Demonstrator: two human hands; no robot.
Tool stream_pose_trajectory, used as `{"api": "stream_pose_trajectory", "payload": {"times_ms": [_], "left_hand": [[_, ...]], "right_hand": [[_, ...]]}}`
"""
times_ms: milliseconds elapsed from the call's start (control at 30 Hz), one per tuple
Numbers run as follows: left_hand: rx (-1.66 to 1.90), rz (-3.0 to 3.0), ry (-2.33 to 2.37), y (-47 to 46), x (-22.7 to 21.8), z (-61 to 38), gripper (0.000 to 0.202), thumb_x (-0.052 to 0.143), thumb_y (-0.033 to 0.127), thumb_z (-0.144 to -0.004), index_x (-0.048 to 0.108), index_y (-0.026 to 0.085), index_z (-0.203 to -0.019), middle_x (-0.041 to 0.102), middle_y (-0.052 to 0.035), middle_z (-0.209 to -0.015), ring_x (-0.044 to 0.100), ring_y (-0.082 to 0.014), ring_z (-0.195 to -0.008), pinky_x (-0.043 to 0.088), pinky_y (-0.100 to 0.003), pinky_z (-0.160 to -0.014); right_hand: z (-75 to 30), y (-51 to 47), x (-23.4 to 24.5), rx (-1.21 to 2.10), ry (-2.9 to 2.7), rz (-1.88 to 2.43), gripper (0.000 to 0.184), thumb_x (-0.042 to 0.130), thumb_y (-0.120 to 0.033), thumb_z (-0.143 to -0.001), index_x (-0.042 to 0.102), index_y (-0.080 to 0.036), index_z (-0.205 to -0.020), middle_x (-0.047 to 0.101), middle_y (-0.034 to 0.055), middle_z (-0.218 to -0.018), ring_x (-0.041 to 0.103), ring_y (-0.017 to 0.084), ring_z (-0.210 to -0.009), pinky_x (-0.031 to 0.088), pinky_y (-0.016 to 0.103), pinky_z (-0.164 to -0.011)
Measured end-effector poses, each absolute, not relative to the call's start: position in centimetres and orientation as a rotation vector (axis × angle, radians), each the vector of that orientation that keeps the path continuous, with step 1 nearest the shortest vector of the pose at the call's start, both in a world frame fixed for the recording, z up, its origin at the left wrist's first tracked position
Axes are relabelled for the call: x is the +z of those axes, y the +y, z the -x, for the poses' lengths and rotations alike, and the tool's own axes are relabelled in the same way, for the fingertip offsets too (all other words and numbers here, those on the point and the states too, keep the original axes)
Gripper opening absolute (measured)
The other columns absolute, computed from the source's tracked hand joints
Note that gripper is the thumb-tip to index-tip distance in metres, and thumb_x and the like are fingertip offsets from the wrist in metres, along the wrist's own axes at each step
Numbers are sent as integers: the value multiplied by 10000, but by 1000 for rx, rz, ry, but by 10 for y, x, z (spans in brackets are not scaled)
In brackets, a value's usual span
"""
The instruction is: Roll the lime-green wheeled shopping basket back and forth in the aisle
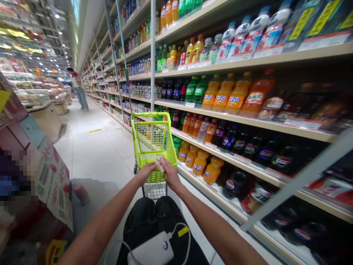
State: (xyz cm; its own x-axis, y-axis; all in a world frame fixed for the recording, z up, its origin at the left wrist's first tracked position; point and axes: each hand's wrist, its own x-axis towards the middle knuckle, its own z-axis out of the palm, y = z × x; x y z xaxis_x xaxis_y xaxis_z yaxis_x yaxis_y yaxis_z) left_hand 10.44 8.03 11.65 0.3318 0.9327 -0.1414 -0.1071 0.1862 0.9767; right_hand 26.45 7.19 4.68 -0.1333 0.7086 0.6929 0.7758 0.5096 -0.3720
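A small lime-green shopping cart (153, 141) stands straight ahead of me in a supermarket aisle. My left hand (145, 171) and my right hand (169, 173) both rest closed on its near handle. Between the two hands sits a small pale crumpled piece (159, 162), perhaps paper, pinched by the fingers. The cart's mesh basket looks almost bare. Both forearms reach forward from the bottom of the view.
Shelves (248, 121) of bottled soft drinks run along the right, orange and dark cola bottles low down. The tiled floor (93, 147) stretches ahead. A display stand (55, 180) is at left. A person (78, 90) stands far down the aisle. A white power bank (154, 250) hangs at my waist.
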Motion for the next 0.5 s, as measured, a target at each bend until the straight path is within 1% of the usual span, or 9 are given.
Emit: {"api": "stream_pose_trajectory", "payload": {"times_ms": [67, 100, 133, 167, 200, 267, 367, 433, 500], "left_hand": [[892, -1390, 1065, 83, 112, -95, 471, 507, 103, -701, 498, 185, -1166, 479, -62, -1313, 321, -209, -1286, 240, -392, -1059], [827, -1688, 1202, 84, 107, -90, 544, 471, 75, -705, 440, 197, -1234, 377, -48, -1396, 222, -197, -1333, 157, -415, -1090], [691, -2022, 1344, 86, 101, -84, 596, 447, 58, -703, 388, 187, -1281, 293, -56, -1441, 151, -206, -1355, 78, -463, -1097], [501, -2281, 1455, 87, 94, -80, 623, 430, 53, -704, 346, 169, -1310, 252, -76, -1456, 126, -221, -1360, 33, -509, -1085], [319, -2459, 1540, 88, 87, -76, 633, 409, 58, -715, 308, 160, -1332, 238, -91, -1459, 127, -228, -1360, 28, -538, -1074], [119, -2667, 1625, 89, 74, -71, 627, 368, 85, -745, 255, 146, -1359, 207, -102, -1467, 120, -228, -1361, 62, -541, -1069], [37, -2794, 1662, 91, 66, -71, 618, 333, 110, -761, 232, 134, -1370, 191, -102, -1471, 130, -223, -1359, 100, -521, -1071], [2, -2837, 1658, 91, 67, -71, 620, 327, 113, -760, 232, 131, -1372, 201, -102, -1468, 148, -219, -1355, 103, -523, -1070], [-21, -2863, 1672, 91, 69, -71, 627, 333, 117, -758, 224, 133, -1376, 198, -101, -1469, 146, -219, -1356, 112, -528, -1068]], "right_hand": [[-284, 77, 41, -166, -1700, 1364, 614, 314, 9, -712, 418, -143, -1298, 358, 93, -1382, 252, 208, -1311, 241, 458, -1076], [-291, 79, 37, -189, -1631, 1436, 601, 306, 12, -715, 422, -116, -1291, 352, 110, -1384, 216, 221, -1324, 214, 478, -1080], [-296, 80, 34, -197, -1596, 1502, 584, 297, 15, -723, 427, -86, -1283, 349, 130, -1384, 185, 232, -1334, 198, 490, -1081], [-296, 81, 31, -191, -1597, 1559, 564, 291, 16, -735, 433, -60, -1275, 354, 149, -1379, 167, 241, -1338, 195, 493, -1077], [-293, 82, 28, -178, -1625, 1605, 542, 289, 14, -750, 440, -46, -1267, 364, 162, -1372, 163, 249, -1339, 203, 492, -1070], [-277, 85, 24, -159, -1740, 1640, 506, 303, -2, -785, 449, -64, -1266, 384, 159, -1363, 177, 259, -1334, 230, 498, -1048], [-242, 91, 23, -183, -1940, 1561, 472, 353, -35, -820, 453, -151, -1267, 383, 111, -1376, 200, 251, -1326, 251, 519, -1016], [-229, 94, 26, -196, -2005, 1505, 459, 387, -56, -831, 454, -201, -1261, 386, 72, -1381, 208, 227, -1325, 252, 509, -1015], [-233, 94, 31, -193, -2015, 1491, 444, 402, -73, -840, 463, -226, -1252, 392, 54, -1379, 222, 209, -1322, 249, 495, -1021]]}}
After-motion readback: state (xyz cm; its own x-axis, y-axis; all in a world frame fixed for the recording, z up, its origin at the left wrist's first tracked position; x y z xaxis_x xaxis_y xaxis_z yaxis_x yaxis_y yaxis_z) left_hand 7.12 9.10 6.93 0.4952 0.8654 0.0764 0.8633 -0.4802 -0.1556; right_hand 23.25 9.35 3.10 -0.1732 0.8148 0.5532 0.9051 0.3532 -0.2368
